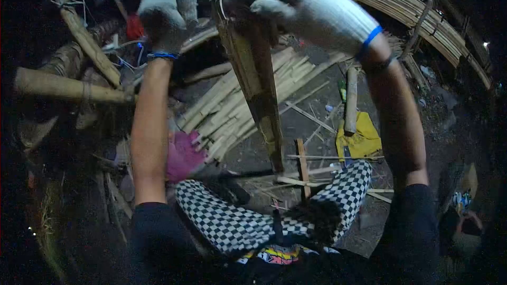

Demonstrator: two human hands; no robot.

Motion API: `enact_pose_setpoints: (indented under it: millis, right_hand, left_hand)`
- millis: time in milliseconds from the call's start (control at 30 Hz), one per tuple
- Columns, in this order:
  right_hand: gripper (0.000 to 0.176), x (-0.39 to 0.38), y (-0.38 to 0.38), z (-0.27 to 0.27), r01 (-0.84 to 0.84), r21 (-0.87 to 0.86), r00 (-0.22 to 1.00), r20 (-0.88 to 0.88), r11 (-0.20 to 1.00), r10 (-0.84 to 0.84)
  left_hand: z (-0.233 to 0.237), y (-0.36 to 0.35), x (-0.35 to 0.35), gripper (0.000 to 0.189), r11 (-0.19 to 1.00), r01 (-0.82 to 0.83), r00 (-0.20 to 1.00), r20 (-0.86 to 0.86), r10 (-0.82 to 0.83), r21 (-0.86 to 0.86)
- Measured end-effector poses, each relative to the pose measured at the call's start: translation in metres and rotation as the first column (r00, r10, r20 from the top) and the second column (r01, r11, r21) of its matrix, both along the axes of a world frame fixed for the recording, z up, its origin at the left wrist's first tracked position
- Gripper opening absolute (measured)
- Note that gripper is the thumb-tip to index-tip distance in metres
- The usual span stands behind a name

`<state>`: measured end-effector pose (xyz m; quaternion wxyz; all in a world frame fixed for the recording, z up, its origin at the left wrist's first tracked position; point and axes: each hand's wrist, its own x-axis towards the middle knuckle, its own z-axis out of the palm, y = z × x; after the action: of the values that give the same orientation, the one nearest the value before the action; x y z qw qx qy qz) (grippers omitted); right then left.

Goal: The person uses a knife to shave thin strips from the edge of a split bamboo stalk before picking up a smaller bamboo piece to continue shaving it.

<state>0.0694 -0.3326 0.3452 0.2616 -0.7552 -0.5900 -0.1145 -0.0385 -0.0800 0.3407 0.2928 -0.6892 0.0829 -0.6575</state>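
Note:
Both my hands wear whitish knit gloves with blue cuffs and are raised at the top of the head view. My right hand (317,16) is closed at the upper end of a split bamboo length (253,79), thumb and fingers at its right edge. This bamboo stands steeply before me, its lower end near the ground between my legs. My left hand (168,13) is curled closed, just left of the bamboo's top. A thin dark strip runs between the hands across that top; its kind is too dark to tell.
Split bamboo slats (237,100) lie piled on the ground ahead. A thick bamboo pole (74,85) juts in at left. Magenta cloth (185,155), a yellow bag (362,137) and a short bamboo piece (350,100) lie nearby. Bundled bamboo strips (412,16) curve along the upper right.

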Motion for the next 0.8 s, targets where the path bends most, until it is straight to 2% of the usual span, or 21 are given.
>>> enact_pose_setpoints:
  millis: [33, 100, 167, 300, 333, 367, 400, 433, 467, 500, 533, 567, 600, 633, 667, 700, 733, 767, 800]
  right_hand:
    - [0.042, 0.012, 0.008, -0.007, -0.007, 0.105, 0.986, 0.169, 0.994, -0.01]
    - [0.044, 0.026, 0.018, -0.01, -0.082, 0.138, 0.996, 0.037, 0.987, 0.077]
    - [0.042, 0.027, 0.014, -0.015, -0.076, 0.142, 0.996, 0.055, 0.987, 0.069]
    - [0.039, 0.007, 0.002, -0.015, -0.114, 0.163, 0.984, 0.153, 0.98, 0.089]
    - [0.038, 0.003, -0.003, -0.012, -0.1, 0.111, 0.994, 0.055, 0.989, 0.094]
    - [0.038, 0.007, -0.003, -0.012, -0.103, 0.113, 0.994, 0.057, 0.988, 0.097]
    - [0.038, 0.014, -0.003, -0.013, -0.13, 0.105, 0.986, 0.12, 0.986, 0.117]
    - [0.038, 0.017, -0.003, -0.013, -0.157, 0.095, 0.974, 0.182, 0.983, 0.138]
    - [0.039, 0.012, -0.008, -0.01, -0.132, 0.102, 0.991, 0.038, 0.986, 0.129]
    - [0.039, 0.01, -0.012, -0.01, -0.135, 0.112, 0.99, 0.043, 0.984, 0.131]
    - [0.04, 0.01, -0.014, -0.008, -0.126, 0.121, 0.991, 0.069, 0.985, 0.119]
    - [0.041, 0.01, -0.016, -0.007, -0.116, 0.125, 0.99, 0.093, 0.985, 0.104]
    - [0.042, 0.015, -0.01, -0.004, -0.102, 0.067, 0.991, 0.098, 0.993, 0.095]
    - [0.042, 0.014, -0.009, 0.001, -0.095, 0.066, 0.991, 0.103, 0.993, 0.088]
    - [0.044, 0.013, -0.008, 0.007, -0.123, -0.008, 0.991, 0.046, 0.992, 0.123]
    - [0.045, 0.013, -0.006, 0.011, -0.154, -0.083, 0.988, -0.016, 0.985, 0.153]
    - [0.039, 0.024, 0.002, 0.019, -0.244, -0.221, 0.969, -0.1, 0.944, 0.227]
    - [0.039, 0.038, 0.01, 0.02, -0.238, -0.226, 0.971, -0.088, 0.945, 0.223]
    - [0.041, 0.051, 0.016, 0.019, -0.429, -0.214, 0.861, 0.196, 0.877, 0.469]
  left_hand:
    - [-0.001, 0.001, 0.003, 0.033, 0.992, -0.003, 1.0, -0.004, 0.003, -0.122]
    - [-0.002, 0.002, 0.003, 0.03, 0.987, -0.046, 0.997, -0.064, 0.036, -0.153]
    - [-0.002, 0.004, 0.003, 0.032, 0.996, -0.018, 1.0, -0.019, 0.017, -0.085]
    - [-0.005, -0.004, -0.008, 0.034, 0.995, 0.013, 1.0, -0.014, -0.015, -0.098]
    - [-0.006, 0.0, -0.012, 0.032, 0.985, -0.016, 0.996, -0.087, 0.002, -0.169]
    - [-0.006, -0.001, -0.015, 0.033, 0.97, -0.052, 0.988, -0.157, 0.015, -0.237]
    - [-0.009, -0.005, -0.015, 0.033, 0.971, -0.056, 0.988, -0.156, 0.02, -0.234]
    - [-0.016, -0.01, -0.014, 0.035, 0.979, 0.056, 0.998, 0.006, -0.056, -0.194]
    - [-0.025, -0.018, -0.015, 0.045, 0.978, 0.159, 0.977, 0.164, -0.137, -0.133]
    - [-0.05, -0.027, -0.022, 0.069, 0.849, 0.384, 0.923, 0.147, -0.355, -0.364]
    - [-0.082, -0.038, -0.019, 0.074, 0.641, 0.532, 0.84, 0.251, -0.481, -0.554]
    - [-0.111, -0.061, -0.02, 0.074, 0.212, 0.636, 0.658, 0.378, -0.651, -0.742]
    - [-0.128, -0.075, -0.018, 0.072, -0.603, 0.516, 0.244, 0.779, -0.577, -0.608]
    - [-0.191, -0.031, 0.003, 0.063, 0.093, 0.364, 0.669, 0.191, -0.718, -0.927]
    - [-0.217, -0.044, 0.012, 0.052, 0.297, 0.196, 0.859, 0.018, -0.512, -0.935]
    - [-0.24, -0.071, 0.019, 0.041, 0.438, -0.022, 0.96, -0.141, -0.242, -0.899]
    - [-0.223, -0.105, 0.016, 0.033, 0.135, 0.086, 0.877, 0.011, -0.479, -0.987]
    - [-0.202, -0.128, 0.013, 0.024, -0.193, 0.123, 0.736, 0.219, -0.641, -0.974]
    - [-0.2, -0.123, 0.019, 0.024, -0.192, 0.135, 0.731, 0.228, -0.644, -0.972]
